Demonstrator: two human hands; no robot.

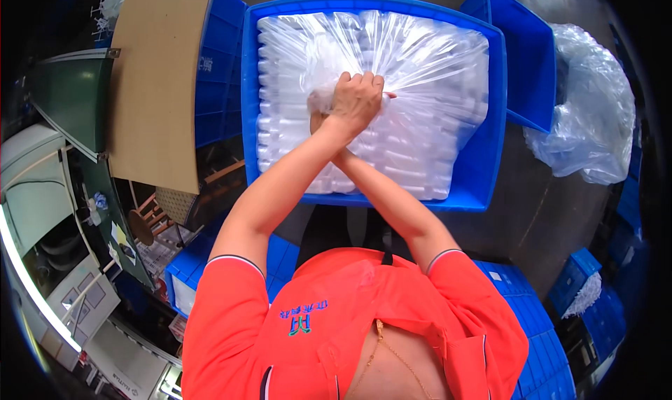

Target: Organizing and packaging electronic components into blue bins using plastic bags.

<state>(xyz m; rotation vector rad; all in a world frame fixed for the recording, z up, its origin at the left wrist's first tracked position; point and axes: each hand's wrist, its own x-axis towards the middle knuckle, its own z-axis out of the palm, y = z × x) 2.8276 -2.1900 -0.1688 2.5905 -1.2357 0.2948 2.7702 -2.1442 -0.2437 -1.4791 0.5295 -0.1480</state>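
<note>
A large clear plastic bag [427, 71] lies stretched over rows of white cylindrical pieces in a blue crate [495, 120]. Its film is drawn into folds that meet at my hands. My forearms cross over the crate's near side. My left hand [358, 100] is on top, its fingers closed on gathered film, knuckles up. Just left of it and lower, my right hand [317, 113] is partly hidden by my left wrist and bunched film. It appears closed on the bag too, though most of its fingers do not show.
A second blue crate [521, 57] stands tilted at the right, beside a heap of clear plastic film [595, 106]. A brown board [157, 85] lies at the left next to another blue crate [222, 71]. Blue crates [532, 323] are also behind me. Machinery [42, 162] stands far left.
</note>
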